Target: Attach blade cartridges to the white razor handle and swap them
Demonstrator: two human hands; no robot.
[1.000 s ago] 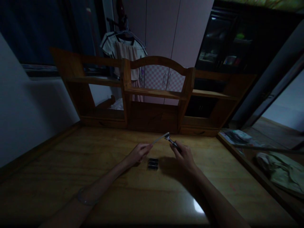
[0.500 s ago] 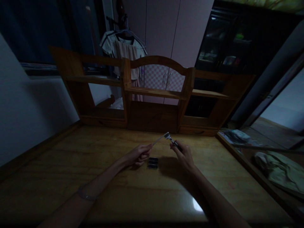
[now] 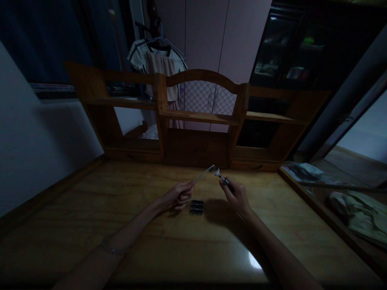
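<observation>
My left hand [image 3: 178, 196] is closed round the handle of a thin, pale toothbrush [image 3: 203, 175], which slants up to the right with its dark bristles at the far end. In my right hand [image 3: 237, 196] is a razor [image 3: 222, 177] with a silver neck and dark handle, its head pointing up and left. The brush head is right beside the razor head; in the dim light I cannot tell if they touch. A small dark block in several rows, perhaps razor cartridges [image 3: 196, 207], lies on the wooden table between and below my hands.
The glossy wooden tabletop [image 3: 145, 249] is backed by a wooden shelf unit [image 3: 199, 117]. A wall [image 3: 51, 141] borders the left side. Beyond the right edge lie pale folded cloth [image 3: 363, 213] and other items. Clothes hang behind the shelf.
The razor has shifted slightly right, and its head now shows a little apart from the bristles it overlapped before. The toothbrush hand has barely moved. The view has shifted slightly.
</observation>
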